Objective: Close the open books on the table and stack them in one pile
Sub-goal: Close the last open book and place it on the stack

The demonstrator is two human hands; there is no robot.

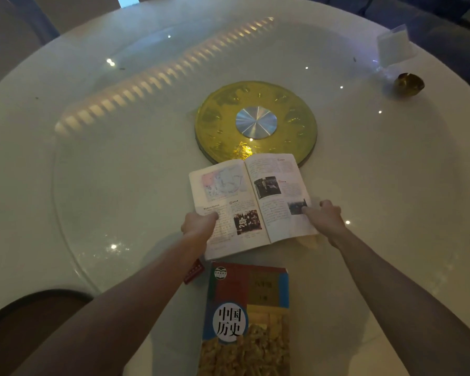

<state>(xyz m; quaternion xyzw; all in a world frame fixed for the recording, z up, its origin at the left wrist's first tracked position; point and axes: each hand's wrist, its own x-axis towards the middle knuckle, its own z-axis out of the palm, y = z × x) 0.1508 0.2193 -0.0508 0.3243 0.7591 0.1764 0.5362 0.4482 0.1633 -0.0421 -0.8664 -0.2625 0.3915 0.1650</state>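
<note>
An open book (251, 202) with maps, photos and text lies spread in the middle of the round white table (98, 185). My left hand (198, 223) grips the lower edge of its left page, thumb on the paper. My right hand (324, 215) holds the outer edge of its right page. Nearer to me lies a closed book (248, 318) with a colourful cover, a white circle and black characters. A red corner of another book or booklet (193, 272) peeks out under my left forearm.
A golden turntable hub (255, 120) with a silver centre sits just beyond the open book, under a large glass disc. A clear card stand (394, 46) and a small golden object (409, 84) stand at the far right. A dark chair back (27, 316) is at lower left.
</note>
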